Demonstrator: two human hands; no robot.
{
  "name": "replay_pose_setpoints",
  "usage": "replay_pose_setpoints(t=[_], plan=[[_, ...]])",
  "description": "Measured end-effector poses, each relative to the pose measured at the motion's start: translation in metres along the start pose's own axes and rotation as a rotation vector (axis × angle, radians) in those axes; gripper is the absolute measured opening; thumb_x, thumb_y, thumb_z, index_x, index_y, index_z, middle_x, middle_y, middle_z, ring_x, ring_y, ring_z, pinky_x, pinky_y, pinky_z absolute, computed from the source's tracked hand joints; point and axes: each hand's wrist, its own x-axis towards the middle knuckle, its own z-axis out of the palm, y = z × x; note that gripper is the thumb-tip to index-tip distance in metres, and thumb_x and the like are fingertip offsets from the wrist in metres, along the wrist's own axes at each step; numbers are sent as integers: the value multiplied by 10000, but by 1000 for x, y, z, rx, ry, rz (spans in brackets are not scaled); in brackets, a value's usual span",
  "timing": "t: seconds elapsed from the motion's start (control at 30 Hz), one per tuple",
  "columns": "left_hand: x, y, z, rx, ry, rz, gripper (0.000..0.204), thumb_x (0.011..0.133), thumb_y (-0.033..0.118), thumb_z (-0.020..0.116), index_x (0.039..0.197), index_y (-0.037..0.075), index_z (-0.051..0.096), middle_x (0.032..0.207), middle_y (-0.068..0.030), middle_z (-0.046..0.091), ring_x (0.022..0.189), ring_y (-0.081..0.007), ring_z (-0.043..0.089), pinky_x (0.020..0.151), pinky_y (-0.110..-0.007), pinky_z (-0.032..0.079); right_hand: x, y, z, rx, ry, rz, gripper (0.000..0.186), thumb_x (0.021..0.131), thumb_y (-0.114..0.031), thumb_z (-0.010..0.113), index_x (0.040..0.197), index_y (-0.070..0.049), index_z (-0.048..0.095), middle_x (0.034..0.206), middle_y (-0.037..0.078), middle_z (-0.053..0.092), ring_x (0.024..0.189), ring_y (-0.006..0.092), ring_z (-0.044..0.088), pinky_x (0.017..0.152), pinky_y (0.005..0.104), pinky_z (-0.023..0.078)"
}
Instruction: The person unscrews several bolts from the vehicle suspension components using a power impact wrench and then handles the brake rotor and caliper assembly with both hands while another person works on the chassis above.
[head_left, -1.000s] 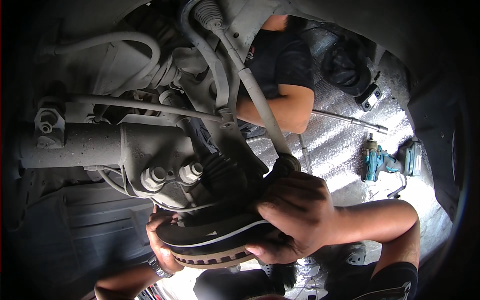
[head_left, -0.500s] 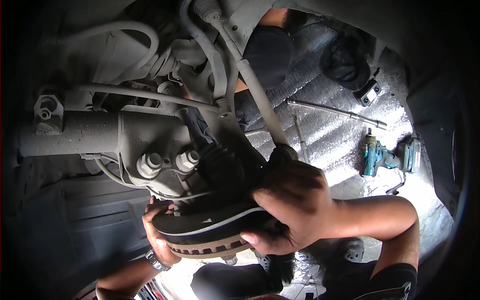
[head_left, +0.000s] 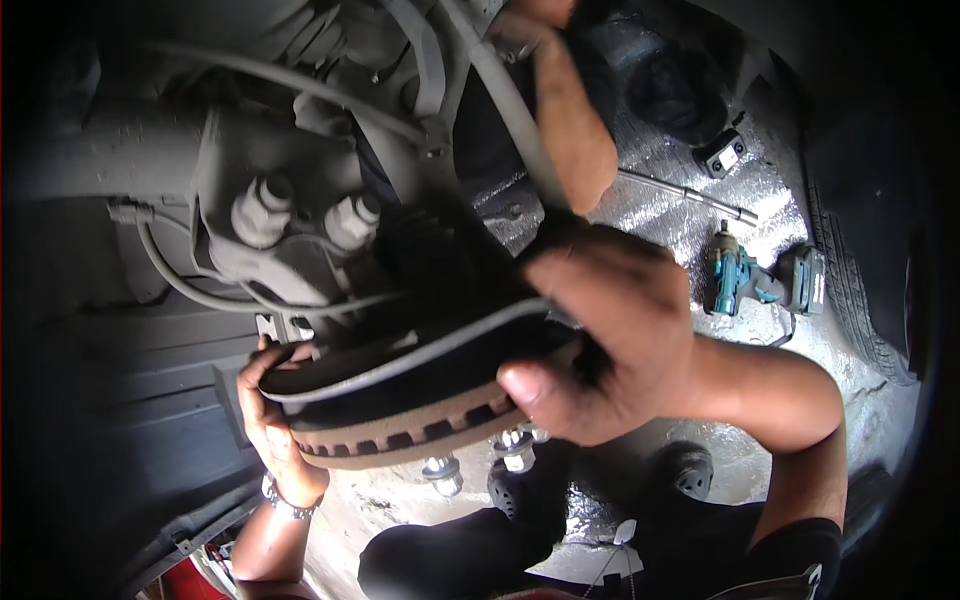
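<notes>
A brake disc [head_left: 395,440] with a brown slotted rim sits below the strut, its thin dust shield [head_left: 420,352] just above. My left hand [head_left: 285,440], with a watch at the wrist, is closed on the disc and shield's left edge. On the other side, my right hand [head_left: 615,330] grips the right edge, its thumb against the rim and its fingers out of sight behind. Shiny wheel nuts [head_left: 440,475] stick out beneath the disc. Two big bolts, a left one [head_left: 262,212] and a right one [head_left: 352,222], stand on the strut bracket above.
Another person's arm [head_left: 575,130] reaches in beyond the tie rod [head_left: 505,100]. On the silver floor mat lie a metal bar [head_left: 690,195], a teal cordless impact wrench [head_left: 728,275] and a black floor light or box [head_left: 722,155]. A tyre [head_left: 845,290] borders the right.
My view has shifted, and the disc appears larger, with more of the nuts under it showing. Both hands have kept their grip. The other person's arm has come into sight.
</notes>
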Motion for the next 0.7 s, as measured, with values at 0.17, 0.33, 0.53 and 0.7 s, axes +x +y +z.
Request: replay_pose_setpoints(t=[0.17,0.33,0.53,0.7], plan=[[1,2,3,-106,5,-21,874,913,702,447,1326,-68,466,1256,-234,604,1178,-267,573,1088,-427,360,2,2,7,-66,73,-43,420,909,-279,635,1045,112,563,726,137,613,600,211,606,558,310,484],[8,3,1,-127,29,98,653,945,510,535,1258,-63,554,1210,-162,598,986,-211,580,906,-346,455,11,-12,4,24,57,110,263,973,-222,597,894,29,609,625,37,560,570,93,513,556,238,430],[10,-2,5,-278,22,233,424,970,278,605,1250,-36,550,959,-81,645,894,-126,579,831,-269,461,7,-14,6,-91,32,121,323,1016,-260,523,834,5,561,587,8,502,564,64,473,523,236,358],[6,0,5,-318,10,170,411,957,266,633,1228,-37,573,975,-107,654,856,-159,629,812,-291,477,6,-18,8,-138,45,148,293,1005,-241,517,829,-10,560,577,25,497,540,80,487,526,249,376]])
